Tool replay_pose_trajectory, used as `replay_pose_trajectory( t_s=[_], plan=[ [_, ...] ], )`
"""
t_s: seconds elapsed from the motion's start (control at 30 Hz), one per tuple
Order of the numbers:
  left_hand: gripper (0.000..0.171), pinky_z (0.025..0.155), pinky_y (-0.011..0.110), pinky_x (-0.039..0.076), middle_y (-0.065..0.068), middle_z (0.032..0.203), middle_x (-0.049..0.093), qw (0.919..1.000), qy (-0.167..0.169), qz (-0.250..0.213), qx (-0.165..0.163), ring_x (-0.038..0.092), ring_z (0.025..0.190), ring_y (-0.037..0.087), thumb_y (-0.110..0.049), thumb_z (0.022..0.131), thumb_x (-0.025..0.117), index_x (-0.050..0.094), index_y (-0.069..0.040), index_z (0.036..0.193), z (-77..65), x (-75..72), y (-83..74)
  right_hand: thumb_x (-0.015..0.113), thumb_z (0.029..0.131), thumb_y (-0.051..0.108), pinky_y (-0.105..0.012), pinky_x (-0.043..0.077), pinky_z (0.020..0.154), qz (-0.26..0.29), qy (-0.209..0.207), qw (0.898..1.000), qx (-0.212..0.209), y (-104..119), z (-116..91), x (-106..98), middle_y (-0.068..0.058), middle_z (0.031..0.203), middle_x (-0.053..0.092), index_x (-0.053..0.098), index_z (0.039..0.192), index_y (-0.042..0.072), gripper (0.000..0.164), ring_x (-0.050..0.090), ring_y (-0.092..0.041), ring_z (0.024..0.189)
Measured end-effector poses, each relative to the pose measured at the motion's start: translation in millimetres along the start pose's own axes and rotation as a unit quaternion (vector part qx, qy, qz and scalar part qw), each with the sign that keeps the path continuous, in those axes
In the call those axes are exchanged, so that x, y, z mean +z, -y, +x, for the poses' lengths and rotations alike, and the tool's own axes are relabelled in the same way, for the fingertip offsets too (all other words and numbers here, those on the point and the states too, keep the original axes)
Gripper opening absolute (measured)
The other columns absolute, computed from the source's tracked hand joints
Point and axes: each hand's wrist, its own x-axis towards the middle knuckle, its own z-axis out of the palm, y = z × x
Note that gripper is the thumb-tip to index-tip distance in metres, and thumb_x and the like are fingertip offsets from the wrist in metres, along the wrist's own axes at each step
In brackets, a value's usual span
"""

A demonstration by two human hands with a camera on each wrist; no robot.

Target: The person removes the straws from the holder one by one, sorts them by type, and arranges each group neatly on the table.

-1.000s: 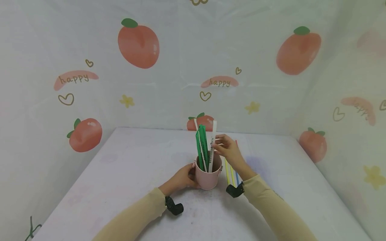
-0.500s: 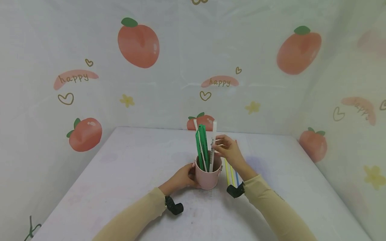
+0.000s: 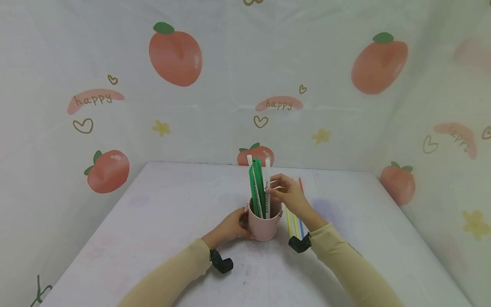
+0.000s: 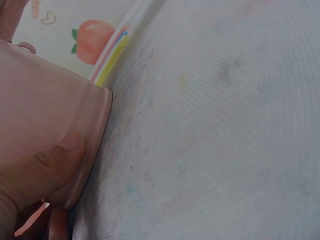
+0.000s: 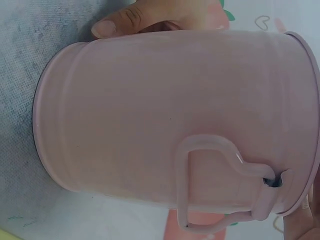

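Note:
A small pink metal bucket point(image 3: 264, 230) stands upright on the table. My left hand point(image 3: 229, 228) grips its left side, and in the left wrist view the thumb point(image 4: 60, 157) presses low on the wall. Green wrapped straws point(image 3: 258, 183) and thin white wrapped straws lean inside, rising above the rim. Over the opening, my right hand point(image 3: 294, 198) pinches a white printed straw wrapper point(image 3: 267, 172) between thumb and fingers, its lower end inside the bucket. The right wrist view is mostly filled by the bucket wall point(image 5: 135, 115) and one looped handle point(image 5: 200, 142).
Right of the bucket lie loose yellow straws point(image 3: 295, 224), a blue straw point(image 3: 301, 228) and a red one point(image 3: 301, 183), partly under my right forearm. A white cloth point(image 3: 172, 221) covers the table. A peach-printed curtain point(image 3: 230, 85) hangs behind and at the sides.
My right hand has shifted slightly left, bringing the white wrapped straw more upright and closer to the green ones. The left hand and bucket stay in place.

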Motion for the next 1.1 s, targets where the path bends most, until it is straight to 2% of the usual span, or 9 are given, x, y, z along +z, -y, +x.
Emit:
replay_pose_trajectory(
  t_s=[0.1,0.33,0.5,0.97,1.1],
  plan=[
    [0.082,0.094,0.036,0.045,0.006,0.121,0.056,1.0,0.0,0.0,0.002,0.052,0.114,0.022,-0.007,0.061,0.085,0.045,-0.008,0.132,-0.2,-0.2,-0.6,0.061,0.087,0.003,-0.039,0.055,0.075,0.0,0.003,1.0,0.007,2.4,-1.2,1.9,-0.018,0.101,0.058,0.051,0.114,-0.002,0.029,0.062,-0.024,0.089],
    [0.081,0.096,0.037,0.044,0.005,0.123,0.055,1.0,0.0,-0.004,-0.001,0.05,0.116,0.021,-0.009,0.062,0.085,0.045,-0.01,0.132,-0.7,-0.8,-0.4,0.063,0.086,0.005,-0.041,0.055,0.074,0.028,0.02,0.999,0.006,-19.2,8.3,2.2,-0.018,0.103,0.056,0.051,0.116,0.0,0.032,0.062,-0.025,0.089],
    [0.082,0.098,0.038,0.043,0.005,0.124,0.055,1.0,-0.001,-0.002,-0.006,0.049,0.118,0.022,-0.01,0.061,0.086,0.045,-0.011,0.133,-0.8,-0.6,-0.3,0.065,0.086,0.01,-0.039,0.056,0.073,0.023,0.018,1.0,0.0,-23.3,8.9,3.2,-0.017,0.103,0.056,0.051,0.117,0.0,0.036,0.062,-0.024,0.088],
    [0.082,0.097,0.038,0.044,0.006,0.125,0.054,0.9998,0.003,-0.018,-0.007,0.05,0.118,0.022,-0.008,0.063,0.084,0.044,-0.009,0.134,-2.1,-1.2,-2.6,0.066,0.085,0.011,-0.039,0.056,0.072,0.04,0.012,0.999,-0.031,-17.9,9.1,2.2,-0.018,0.101,0.057,0.052,0.114,0.0,0.034,0.063,-0.024,0.088],
    [0.081,0.098,0.038,0.042,0.005,0.125,0.055,0.9999,0.003,-0.013,-0.005,0.049,0.118,0.021,-0.008,0.062,0.085,0.045,-0.01,0.133,-2.6,-1.1,-3.4,0.064,0.086,0.007,-0.039,0.056,0.072,0.032,0.003,0.999,-0.03,-4.7,3.8,0.5,-0.021,0.102,0.057,0.052,0.113,-0.001,0.03,0.062,-0.024,0.087]
  ],
)
